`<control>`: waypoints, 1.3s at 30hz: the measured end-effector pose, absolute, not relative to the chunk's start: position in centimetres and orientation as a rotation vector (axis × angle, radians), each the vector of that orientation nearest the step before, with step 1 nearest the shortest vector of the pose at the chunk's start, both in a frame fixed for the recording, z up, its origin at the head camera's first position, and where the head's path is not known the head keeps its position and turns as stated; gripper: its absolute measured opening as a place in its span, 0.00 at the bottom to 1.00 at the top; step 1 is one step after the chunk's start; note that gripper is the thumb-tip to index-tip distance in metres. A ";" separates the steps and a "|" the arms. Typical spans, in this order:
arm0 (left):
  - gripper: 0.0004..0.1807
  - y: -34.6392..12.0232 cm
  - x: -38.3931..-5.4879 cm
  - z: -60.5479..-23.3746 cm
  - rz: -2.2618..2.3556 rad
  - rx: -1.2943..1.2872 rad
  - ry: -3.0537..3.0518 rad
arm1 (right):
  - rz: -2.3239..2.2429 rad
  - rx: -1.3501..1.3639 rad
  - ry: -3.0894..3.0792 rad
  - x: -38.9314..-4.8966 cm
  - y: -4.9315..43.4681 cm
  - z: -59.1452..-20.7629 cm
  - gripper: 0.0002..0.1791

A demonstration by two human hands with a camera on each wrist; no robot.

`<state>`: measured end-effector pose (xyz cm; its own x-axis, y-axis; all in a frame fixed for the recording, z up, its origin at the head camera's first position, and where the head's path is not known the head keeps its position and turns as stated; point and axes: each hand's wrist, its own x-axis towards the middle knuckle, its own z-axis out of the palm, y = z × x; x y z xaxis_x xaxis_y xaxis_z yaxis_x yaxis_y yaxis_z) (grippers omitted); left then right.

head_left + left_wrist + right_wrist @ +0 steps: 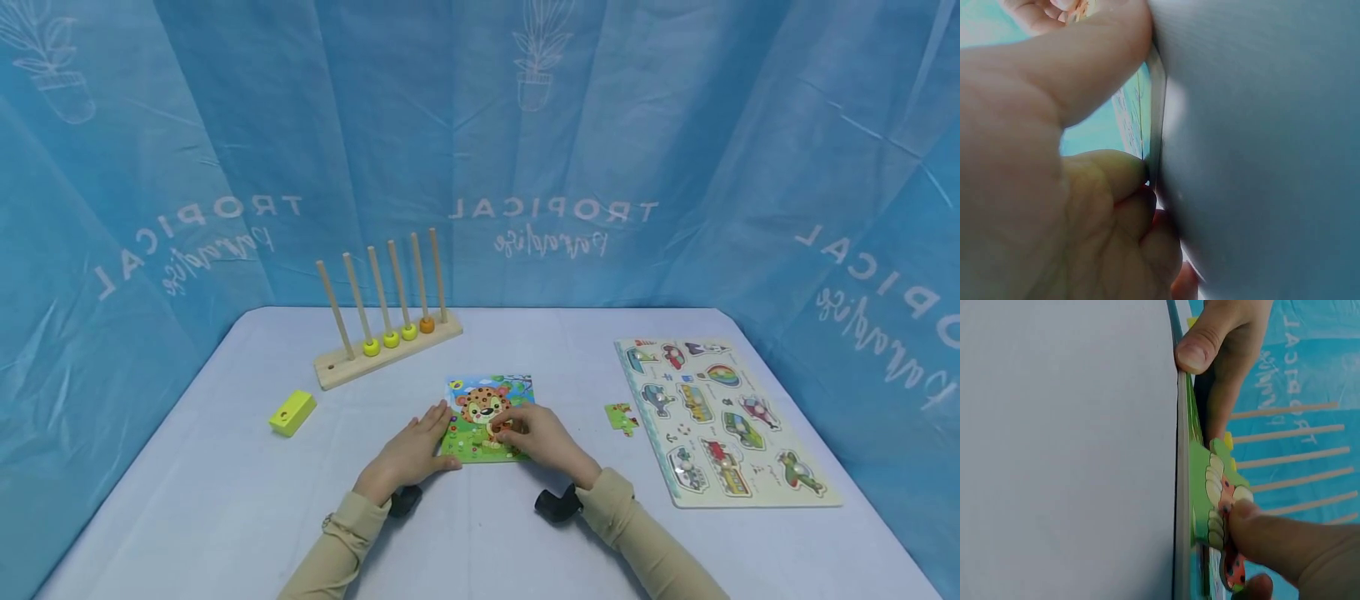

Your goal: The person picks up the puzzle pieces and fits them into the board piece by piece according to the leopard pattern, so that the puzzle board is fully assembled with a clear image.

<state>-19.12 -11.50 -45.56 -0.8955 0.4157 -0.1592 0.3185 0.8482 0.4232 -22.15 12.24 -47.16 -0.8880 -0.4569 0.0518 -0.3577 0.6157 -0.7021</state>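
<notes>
A square leopard jigsaw puzzle (468,437) lies on the table in front of the person. The left hand (411,450) rests at its left side, fingers extended along the edge and thumb at the near left corner. Over the lower right of the picture, the right hand (546,437) pinches a puzzle piece (1210,494) between thumb and fingers. This green piece shows the leopard's paws and spotted tail, and stands tilted up from the board in the right wrist view. Another loose puzzle piece (622,418), green with orange, lies right of the puzzle.
A wooden peg stand (390,354) with several upright rods and a few yellow and orange beads stands at the back left. A yellow block (292,412) lies at the left. On the right is a large knob puzzle board (708,425) with vehicle pictures. Blue curtains (480,150) surround the table.
</notes>
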 end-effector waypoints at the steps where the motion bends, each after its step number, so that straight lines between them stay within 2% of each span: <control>1: 0.46 -11.5 -19.1 -45.5 0.571 0.560 2.780 | -1.111 -0.687 2.711 -22.1 12.2 -47.2 0.11; 13: 0.46 -11.5 -19.1 -45.6 0.570 0.548 2.786 | -1.018 -0.732 2.729 -22.0 11.9 -47.5 0.16; 29: 0.46 -11.3 -19.0 -45.5 0.575 0.546 2.787 | -0.914 -0.802 2.770 -21.4 11.6 -47.0 0.13; 39: 0.46 -11.5 -19.1 -45.8 0.568 0.563 2.793 | -1.186 -0.704 2.504 -22.3 13.1 -46.9 0.11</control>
